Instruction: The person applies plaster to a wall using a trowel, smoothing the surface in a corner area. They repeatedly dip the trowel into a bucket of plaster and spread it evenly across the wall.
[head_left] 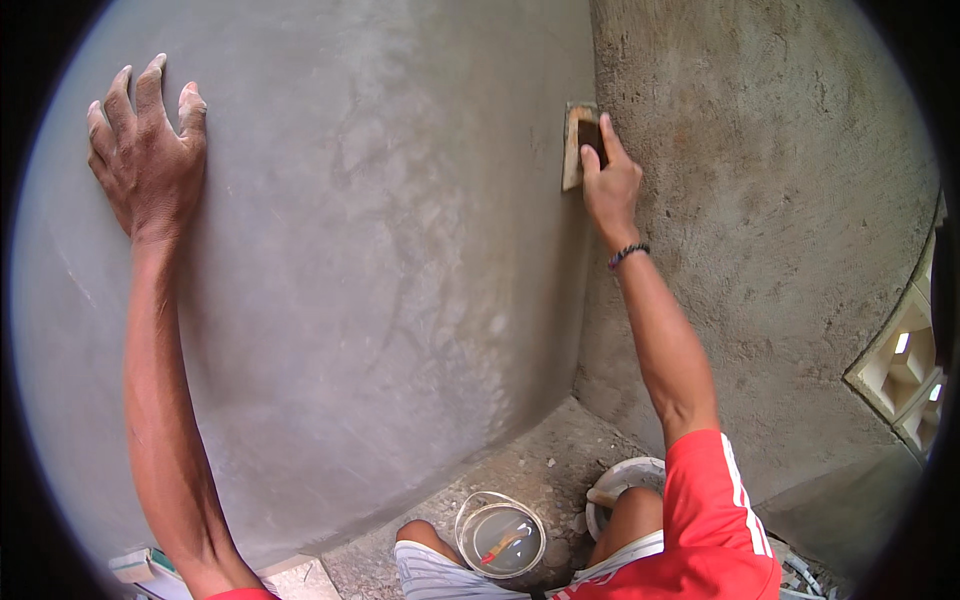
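Note:
My left hand (150,170) rests against the smooth grey plastered wall (290,260) at the upper left, fingers spread and whitish at the tips. It holds nothing. In the inner corner, where that wall meets a rough plastered wall (770,200), my right hand (614,190) grips a plastering float (572,160) with a pale, wooden-looking handle. The float's flat plate faces the smooth wall right beside the corner; whether its whole face touches cannot be told. Part of the handle is hidden by my fingers.
Between my knees stands a round bucket (543,550) of water with a red-tipped brush-like tool (503,545) in it. Another tub (645,466), partly behind my leg, holds a handled tool. Rubble litters the floor (545,440). Patterned vent blocks (905,365) sit at far right.

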